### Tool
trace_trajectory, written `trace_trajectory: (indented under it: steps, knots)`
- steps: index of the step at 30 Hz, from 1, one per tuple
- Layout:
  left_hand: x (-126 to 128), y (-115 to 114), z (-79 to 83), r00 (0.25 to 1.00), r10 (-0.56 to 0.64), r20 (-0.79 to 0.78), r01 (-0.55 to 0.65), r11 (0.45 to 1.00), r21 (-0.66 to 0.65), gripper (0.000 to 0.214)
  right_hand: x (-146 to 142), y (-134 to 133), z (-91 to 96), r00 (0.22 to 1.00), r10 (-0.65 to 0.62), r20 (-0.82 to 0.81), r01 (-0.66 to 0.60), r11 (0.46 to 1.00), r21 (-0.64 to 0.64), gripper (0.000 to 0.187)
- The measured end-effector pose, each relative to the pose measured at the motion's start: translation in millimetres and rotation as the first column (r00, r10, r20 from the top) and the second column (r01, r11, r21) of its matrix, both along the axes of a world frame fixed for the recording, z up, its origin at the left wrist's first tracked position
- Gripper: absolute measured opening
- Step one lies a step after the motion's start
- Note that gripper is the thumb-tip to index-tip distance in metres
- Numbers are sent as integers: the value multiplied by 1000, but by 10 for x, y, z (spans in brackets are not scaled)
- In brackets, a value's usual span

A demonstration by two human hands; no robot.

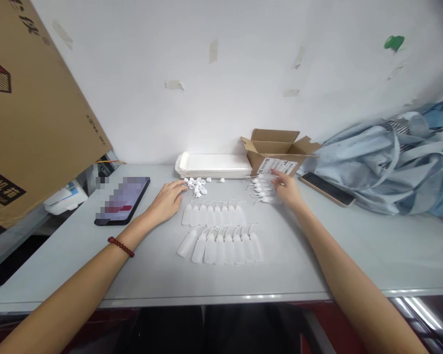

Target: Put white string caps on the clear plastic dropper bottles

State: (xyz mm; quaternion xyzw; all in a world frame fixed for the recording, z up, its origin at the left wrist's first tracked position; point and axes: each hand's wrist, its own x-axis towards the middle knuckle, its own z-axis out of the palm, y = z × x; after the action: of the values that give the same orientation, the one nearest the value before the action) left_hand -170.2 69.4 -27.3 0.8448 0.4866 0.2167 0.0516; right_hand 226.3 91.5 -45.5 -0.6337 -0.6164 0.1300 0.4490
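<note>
Eight soft clear bottles [229, 250] with thin tails lie in the front row on the worktop [291, 255], the leftmost tilted away from seven overlapping ones; about eight more bottles form the row just behind, and roughly five or six are bunched to the right, too blurred for a sure count. The right hand [288, 191] is over this bunch with its fingers bent, and I cannot tell whether its grip pinches a bottle. About a dozen white caps [197, 187] sit in a heap behind the rows, with one more cap apart to the right; the left hand [166, 201] has its fingertips at the heap's left side, fingers close together, and whether they hold a cap is unclear. One stack of white packets [216, 164] and one small open carton [275, 150] block the back, against the wall [140, 88]. Two phones flank the hands, a black phone [122, 201] left and a tan-edged phone [327, 189] right, beside a blue cloth bundle [376, 162]. One large box [33, 113] crowds the left edge. Open worktop runs from the front row to the near edge, and more lies right of the right forearm.
</note>
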Motion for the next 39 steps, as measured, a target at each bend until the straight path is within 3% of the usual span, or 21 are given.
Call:
trace_trajectory:
  steps: [8, 13, 17, 22, 24, 25, 26, 27, 28, 29, 31, 32, 33, 34, 35, 39]
  knots:
    - [-2, 3, -10, 1000, -21, 4, 21, 1000, 10, 36, -47, -26, 25, 984, -132, -118, 132, 991, -6, 37]
    - [3, -7, 10, 1000, -19, -12, 19, 1000, 9, 36, -69, -45, 94, 992, -118, -53, 117, 993, -31, 23]
    - [13, -16, 26, 999, -24, -30, 24, 1000, 11, 36, -96, -69, 144, 995, -99, -24, 98, 995, -21, 24]
    - [10, -26, 65, 999, 21, -41, -21, 1000, -1, 32, -236, -261, 324, 992, -129, 4, 128, 991, 41, 15]
    - [7, -40, 89, 997, 62, -41, -63, 998, -11, 30, -343, -418, 457, 999, -33, -33, 35, 997, 62, 10]
    - [10, -52, 104, 996, 81, -38, -82, 996, -17, 29, -401, -508, 529, 993, 81, -83, -80, 997, 18, 11]
    - [15, -67, 120, 995, 99, -29, -100, 995, -26, 28, -458, -600, 601, 964, 210, -161, -221, 974, -53, 10]
    - [25, -86, 138, 993, 117, -13, -118, 992, -37, 27, -510, -690, 666, 912, 343, -224, -381, 912, -156, 8]
    - [39, -108, 158, 990, 137, 8, -137, 989, -48, 26, -558, -772, 722, 843, 468, -265, -531, 800, -279, 4]
    - [56, -133, 178, 987, 155, 34, -153, 986, -58, 25, -600, -843, 765, 770, 566, -296, -637, 648, -418, 7]
    - [97, -185, 220, 981, 175, 89, -169, 983, -64, 23, -669, -945, 809, 647, 676, -352, -671, 287, -684, 23]
    - [118, -210, 239, 978, 175, 112, -169, 984, -60, 23, -697, -976, 812, 615, 699, -365, -630, 157, -761, 28]
    - [138, -233, 255, 976, 170, 132, -165, 985, -52, 22, -721, -994, 807, 603, 711, -362, -580, 79, -811, 31]
    - [156, -254, 269, 975, 163, 151, -158, 987, -43, 22, -741, -1004, 796, 608, 715, -345, -538, 52, -841, 33]
    - [173, -274, 279, 973, 154, 170, -151, 988, -32, 22, -755, -1007, 781, 626, 713, -316, -505, 62, -861, 33]
    - [235, -346, 307, 960, 126, 249, -124, 992, -21, 18, -744, -988, 727, 707, 685, -178, -397, 176, -901, 33]
